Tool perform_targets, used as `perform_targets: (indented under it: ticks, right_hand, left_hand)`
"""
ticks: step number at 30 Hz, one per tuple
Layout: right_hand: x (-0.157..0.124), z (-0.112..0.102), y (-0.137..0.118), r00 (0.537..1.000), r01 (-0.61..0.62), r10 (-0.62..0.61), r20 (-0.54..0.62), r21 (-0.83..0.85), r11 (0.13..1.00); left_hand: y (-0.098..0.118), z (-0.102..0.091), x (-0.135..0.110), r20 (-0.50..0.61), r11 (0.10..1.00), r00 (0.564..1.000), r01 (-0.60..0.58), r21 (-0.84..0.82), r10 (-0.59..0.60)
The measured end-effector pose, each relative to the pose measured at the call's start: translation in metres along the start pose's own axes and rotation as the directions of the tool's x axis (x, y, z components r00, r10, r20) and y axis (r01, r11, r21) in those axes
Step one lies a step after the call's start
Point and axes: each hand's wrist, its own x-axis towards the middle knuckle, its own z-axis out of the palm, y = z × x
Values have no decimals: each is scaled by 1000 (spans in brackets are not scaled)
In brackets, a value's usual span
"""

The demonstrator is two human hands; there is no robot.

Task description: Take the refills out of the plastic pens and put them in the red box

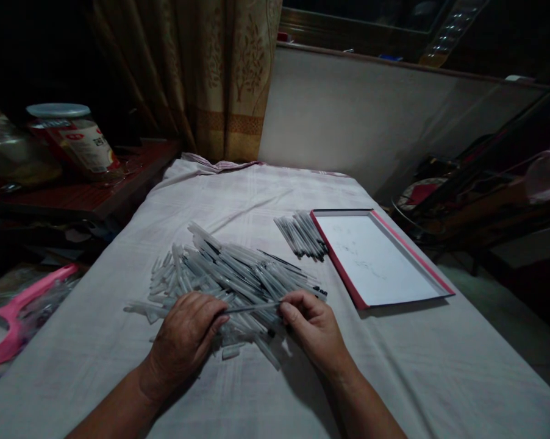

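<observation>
My left hand (pixel 186 335) and my right hand (pixel 314 329) are both closed, each pinching one end of a slim grey pen refill (pixel 252 308). It is held level, just above the near side of a loose pile of pen parts (pixel 238 271). In that pile lie clear barrels, dark thin refills and small caps, pointing many ways. Short clear caps (pixel 167 271) are gathered at its left side. Beyond my right hand, a row of pens (pixel 301 235) lies side by side, dark tips toward me. My fingers hide both ends of the refill.
A shallow red-edged box lid (pixel 375 256) with a white inside lies at the right, touching the pen row. A pale checked cloth (pixel 257 402) covers the table. At left stand jars (pixel 85 140) on a dark side table, with a pink plastic handle (pixel 14 317) below.
</observation>
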Motion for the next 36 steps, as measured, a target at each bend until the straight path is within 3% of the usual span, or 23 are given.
perform_targets:
  ticks: [7,13,18,24,36]
  right_hand:
    - [-3,-1,2,979,201,-205,-25,-96,975]
    - [-4,1,3,993,94,-104,-53,-165,982]
    - [-3,-3,-2,968,245,-250,-11,-167,955]
    - [-7,-9,3,991,123,-129,-21,-195,973]
    - [-7,-6,-2,995,94,-96,-2,-188,978]
  left_hand:
    - [-2,-2,-2,35,1000,999,7,0,-7]
    - [-1,-3,0,34,1000,999,5,-7,-5]
    - [-1,-4,-1,68,1000,997,20,-6,-20]
    - [-1,-2,-2,73,1000,997,9,-3,-9]
    - [-4,2,-8,103,1000,995,4,2,-5]
